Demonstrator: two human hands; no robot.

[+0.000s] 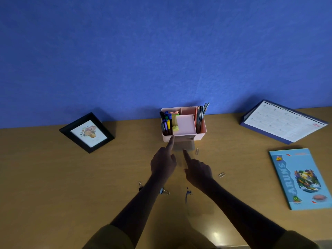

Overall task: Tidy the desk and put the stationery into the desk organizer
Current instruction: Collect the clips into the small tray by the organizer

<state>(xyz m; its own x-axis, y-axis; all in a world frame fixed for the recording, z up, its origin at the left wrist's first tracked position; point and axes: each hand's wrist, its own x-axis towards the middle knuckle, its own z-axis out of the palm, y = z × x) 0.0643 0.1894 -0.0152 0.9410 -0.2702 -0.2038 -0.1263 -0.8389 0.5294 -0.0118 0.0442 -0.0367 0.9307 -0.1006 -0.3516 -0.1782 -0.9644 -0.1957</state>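
**Wooden desk under a blue wall: drawer out, clips not yet in**

Wooden desk top (pixel 53 177) runs along a plain blue wall (pixel 161 51). At 12 o'clock from the person, hard against that wall, stands the pink plastic desk organizer (pixel 199 136). Its 9 o'clock compartment holds coloured markers (pixel 166 123) upright, and its 3 o'clock compartment holds a sheaf of pencils (pixel 200 115). What looks like a shallow greyish drawer (pixel 184 145) projects from its base toward the person.

The left hand (pixel 162 164) grips nothing. Its index finger (pixel 170 142) is straight, with the tip on the organizer's front at the drawer's 10 o'clock corner, and the other fingers are folded. The right hand (pixel 198 170) is posed likewise and also holds nothing, its index finger (pixel 186 155) meeting the drawer's near edge at 6 o'clock.

- **Paper clips:** 2 silver wire paper clips lie loose. One (pixel 197 151) is just beside the drawer at its 4 o'clock, and the other (pixel 221 174) is at 3 o'clock of the right hand.
- **Binder clips:** 2 black binder clips sit by the left forearm, one (pixel 140 185) at its 9 o'clock and one (pixel 165 191) against its 3 o'clock side.
- **Blue item:** a small blue item (pixel 187 194) lies between the forearms, too blurred to name.
- **Other things:** a black picture frame (pixel 88 133) stands at 10 o'clock, a spiral desk calendar (pixel 283 121) at 2 o'clock, and a light-blue notebook (pixel 300 178) lies at 3 o'clock.

Pens and pencils look stowed, so the small-item step seems to be in hand. Whether the drawer is being drawn out or pushed in cannot be told. If it is being opened, the next move calls for a fingertip pinch on each flat clip and a drop into the drawer. The left finger would brace the light box against sliding.
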